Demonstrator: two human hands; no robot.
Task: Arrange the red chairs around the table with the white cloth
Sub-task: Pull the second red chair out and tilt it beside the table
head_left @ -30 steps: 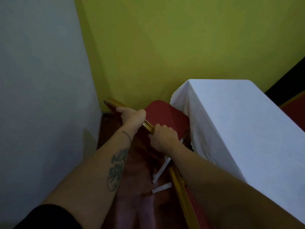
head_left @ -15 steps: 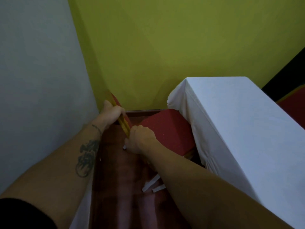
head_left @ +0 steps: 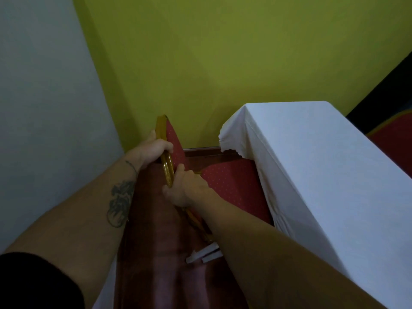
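A red chair (head_left: 234, 186) with a gold frame stands at the near left side of the table with the white cloth (head_left: 312, 166). Its dotted red seat reaches under the hanging cloth. My left hand (head_left: 153, 150) is closed on the gold top rail of the chair's back, higher up. My right hand (head_left: 185, 188) grips the same rail lower down, just left of the seat. The chair's legs are hidden. A second red chair (head_left: 394, 139) shows at the far right edge behind the table.
A yellow-green wall (head_left: 223, 63) rises close behind the chair and table. A pale wall (head_left: 44, 108) closes in on the left. The dark red-brown floor (head_left: 160, 253) runs beneath my arms, with two white strips (head_left: 205, 255) lying on it.
The chair's seat has slid further toward and under the white cloth. Both hands stayed on the gold back rail, which now stands more upright.
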